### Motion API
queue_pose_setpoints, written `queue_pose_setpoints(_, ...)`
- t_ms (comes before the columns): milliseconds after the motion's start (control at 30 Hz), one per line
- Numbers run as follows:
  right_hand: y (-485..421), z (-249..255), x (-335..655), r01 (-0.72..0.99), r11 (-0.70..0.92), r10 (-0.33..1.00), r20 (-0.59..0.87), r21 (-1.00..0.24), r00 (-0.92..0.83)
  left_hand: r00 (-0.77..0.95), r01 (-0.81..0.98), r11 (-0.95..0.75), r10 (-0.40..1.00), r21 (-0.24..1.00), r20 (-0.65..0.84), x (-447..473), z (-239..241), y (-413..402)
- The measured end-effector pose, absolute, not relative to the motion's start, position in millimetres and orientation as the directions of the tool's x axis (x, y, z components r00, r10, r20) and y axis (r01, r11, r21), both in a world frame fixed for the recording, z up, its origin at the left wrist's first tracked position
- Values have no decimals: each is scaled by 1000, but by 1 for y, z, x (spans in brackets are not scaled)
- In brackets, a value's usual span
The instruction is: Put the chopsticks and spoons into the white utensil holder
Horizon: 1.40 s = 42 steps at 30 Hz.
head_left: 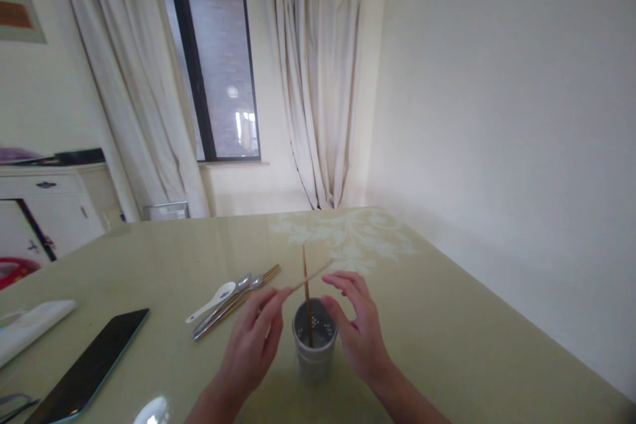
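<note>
A grey utensil holder (316, 361) with small holes in its bottom stands upright on the table between my hands. One wooden chopstick (305, 278) leans inside it, its tip rising above the rim. My left hand (253, 334) is closed on another chopstick (318, 270), which points up and to the right, passing across the standing one. My right hand (355, 318) is beside the holder's right rim, thumb and fingers apart, with nothing between them. Left of my left hand lie a white ceramic spoon (213, 301), metal spoons (242, 283) and more chopsticks (271, 273) in a loose bundle.
A black-screened phone or tablet (94, 364) lies at the left, near a white object (34, 328). A shiny rounded thing (153, 411) shows at the bottom edge. The table (472, 344) meets a white wall (507, 112) on the right; a window (223, 73) and curtains (322, 79) stand behind.
</note>
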State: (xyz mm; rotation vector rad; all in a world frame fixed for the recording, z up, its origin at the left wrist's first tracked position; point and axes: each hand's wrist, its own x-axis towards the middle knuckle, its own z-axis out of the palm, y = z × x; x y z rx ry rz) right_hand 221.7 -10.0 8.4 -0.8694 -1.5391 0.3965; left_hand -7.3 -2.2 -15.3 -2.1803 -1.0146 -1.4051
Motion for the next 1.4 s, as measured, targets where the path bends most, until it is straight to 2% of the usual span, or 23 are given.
queue_pose_setpoints(67, -16, 10, 220, 250, 722, 673, 739, -645, -39, 362, 656, -754, 277, -32, 890, -2, -13, -12)
queue_pose_setpoints(167, -20, 11, 217, 153, 751, 659, 745, -642, -106, 432, 609, -789, 252, -75, 866, 3, -12, -19)
queue_pose_setpoints(267, -17, 13, 218, 14, 691, 722, 691, -722, 27, 394, 640, -766, 263, -57, 881, -1, -15, -14)
queue_pose_setpoints(367, -6, 18, 228, -149, 639, 759, 588, -754, 279, 207, 772, -625, 418, 114, 885, -15, -22, 3)
queue_pose_setpoints(433, 1, 22, 237, -211, 637, 749, 531, -741, 396, 115, 880, -423, 632, 217, 767, -27, -29, 16)
queue_pose_setpoints(467, 4, 24, 242, -221, 638, 742, 511, -738, 434, 99, 925, -318, 729, 207, 678, -33, -33, 22)
queue_pose_setpoints(567, 9, 25, 250, -182, 633, 726, 494, -753, 478, 73, 992, -114, 874, 58, 480, -46, -46, 32)
queue_pose_setpoints(633, 9, 24, 249, -137, 620, 735, 510, -773, 447, 78, 997, -71, 901, -32, 427, -50, -52, 33)
queue_pose_setpoints(733, 6, 21, 241, -94, 587, 778, 528, -804, 339, 81, 994, -48, 919, -95, 387, -51, -56, 32)
queue_pose_setpoints(967, 4, 10, 229, -42, 500, 858, 488, -865, 162, 50, 996, -18, 928, -90, 368, -51, -50, 31)
queue_pose_setpoints(1400, 8, 6, 229, 123, 421, 891, 435, -899, 130, -40, 997, 58, 944, -45, 327, -47, -44, 29)
